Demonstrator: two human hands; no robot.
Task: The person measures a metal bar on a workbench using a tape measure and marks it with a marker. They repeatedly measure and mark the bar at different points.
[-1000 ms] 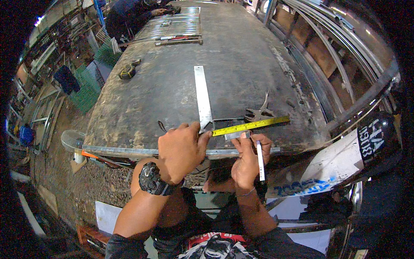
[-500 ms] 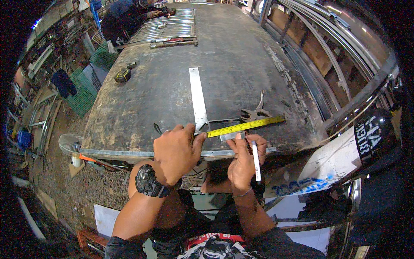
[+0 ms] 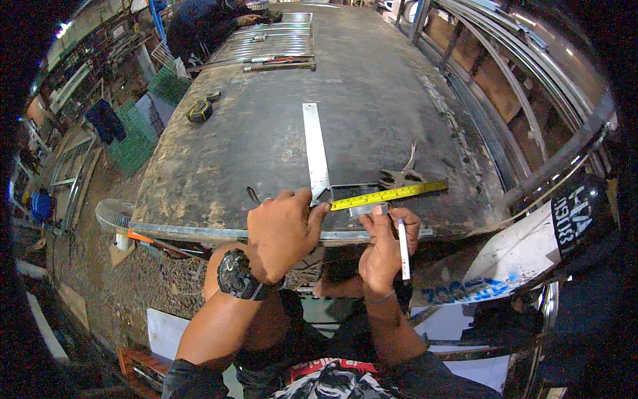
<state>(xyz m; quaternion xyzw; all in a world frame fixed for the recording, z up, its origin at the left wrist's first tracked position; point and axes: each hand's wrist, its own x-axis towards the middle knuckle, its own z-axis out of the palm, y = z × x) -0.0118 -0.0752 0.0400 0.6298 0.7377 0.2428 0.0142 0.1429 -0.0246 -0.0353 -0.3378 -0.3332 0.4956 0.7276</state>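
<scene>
My left hand [image 3: 282, 226] is closed around a tape measure, its case hidden under the fingers. The yellow tape blade [image 3: 392, 194] runs out to the right past my thumb. A white marker pen [image 3: 404, 249] sits between the fingers of my right hand [image 3: 382, 249]. My right fingertips touch a short piece of bare metal [image 3: 367, 209] just below the blade. Beyond my left fingers lies a flat steel ruler or square blade [image 3: 314, 143], pointing away from me. A grey metal piece with a pointed arm [image 3: 403, 174] rests behind the tape.
A dark worktable [image 3: 252, 133] stretches away from me, edged with a metal strip [image 3: 189, 231]. Another tape measure [image 3: 199, 111] lies at its left. At the far end a person [image 3: 199, 30] works over a metal grille [image 3: 272, 40]. A gas cylinder [image 3: 512, 246] lies at right; a fan [image 3: 114, 216] stands left.
The whole view has shifted slightly, so the table and things sit a little farther right. Both hands keep their hold, and the tape and metal piece stay in place between them.
</scene>
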